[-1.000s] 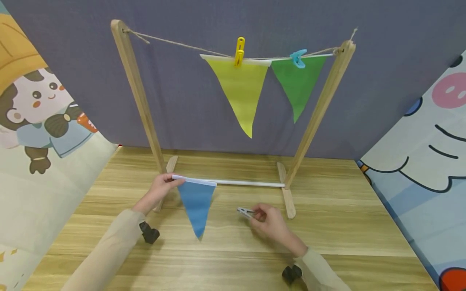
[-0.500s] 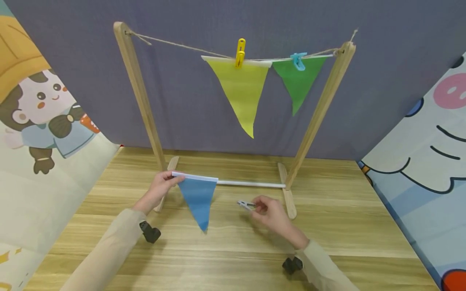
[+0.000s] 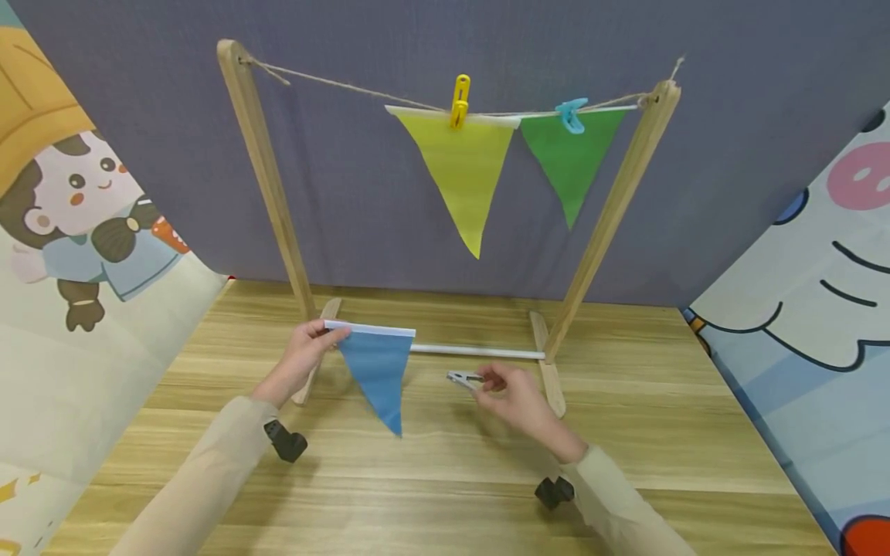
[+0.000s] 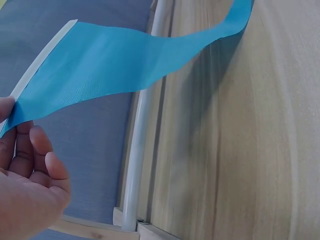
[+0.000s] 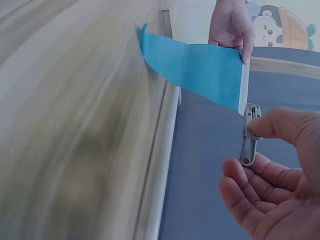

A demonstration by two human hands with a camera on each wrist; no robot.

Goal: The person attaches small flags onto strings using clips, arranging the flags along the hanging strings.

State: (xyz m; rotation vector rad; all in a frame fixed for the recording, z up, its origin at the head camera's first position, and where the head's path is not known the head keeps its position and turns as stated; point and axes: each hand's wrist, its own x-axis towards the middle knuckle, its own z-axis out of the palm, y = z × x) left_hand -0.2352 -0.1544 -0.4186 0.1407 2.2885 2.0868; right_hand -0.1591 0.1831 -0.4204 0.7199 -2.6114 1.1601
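A blue triangular pennant [image 3: 378, 371] with a white top band hangs from my left hand [image 3: 304, 357], which pinches the band's left corner between thumb and fingers. In the left wrist view the pennant [image 4: 110, 65] curves away, its tip bent. My right hand [image 3: 518, 401] holds a grey clothespin [image 3: 464, 378] by its handle end, its nose pointing left toward the pennant. The right wrist view shows the thumb on the clothespin [image 5: 249, 135], with the band's free corner behind or close to it; whether they touch I cannot tell.
A wooden stand [image 3: 271, 185] carries a twine line [image 3: 348, 86]. On it hang a yellow pennant [image 3: 462, 170] under a yellow clothespin [image 3: 460, 102] and a green pennant [image 3: 574, 154] under a light blue clothespin [image 3: 572, 116]. A white rod [image 3: 480, 352] joins the stand's feet.
Both hands have risen a little, the left with the blue pennant and the right with the grey clothespin. The pennant's tip has swung to the right.
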